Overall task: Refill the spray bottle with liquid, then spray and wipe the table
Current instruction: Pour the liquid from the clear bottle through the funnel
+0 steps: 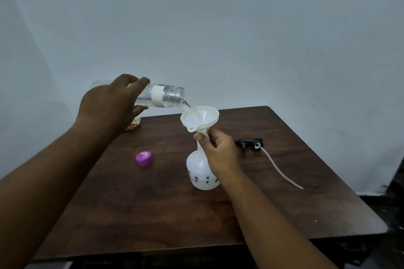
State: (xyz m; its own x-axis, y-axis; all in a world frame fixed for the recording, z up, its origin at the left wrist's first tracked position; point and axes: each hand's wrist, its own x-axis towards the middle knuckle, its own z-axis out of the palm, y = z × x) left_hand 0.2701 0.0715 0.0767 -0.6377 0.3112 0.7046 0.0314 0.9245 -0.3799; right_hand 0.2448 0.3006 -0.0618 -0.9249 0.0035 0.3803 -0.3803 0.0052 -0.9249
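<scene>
Two bare hands are at work. Her or his left hand is wrapped around a clear plastic bottle with a white label band, tipped almost level so a thin stream of clear liquid runs into a white plastic funnel. That funnel sits in the neck of a white spray bottle with purple flower prints, standing mid-table, its neck pinched by the right hand. On the dark wooden table, a purple round cap lies to the left; a black trigger sprayer head with a clear tube lies to the right.
</scene>
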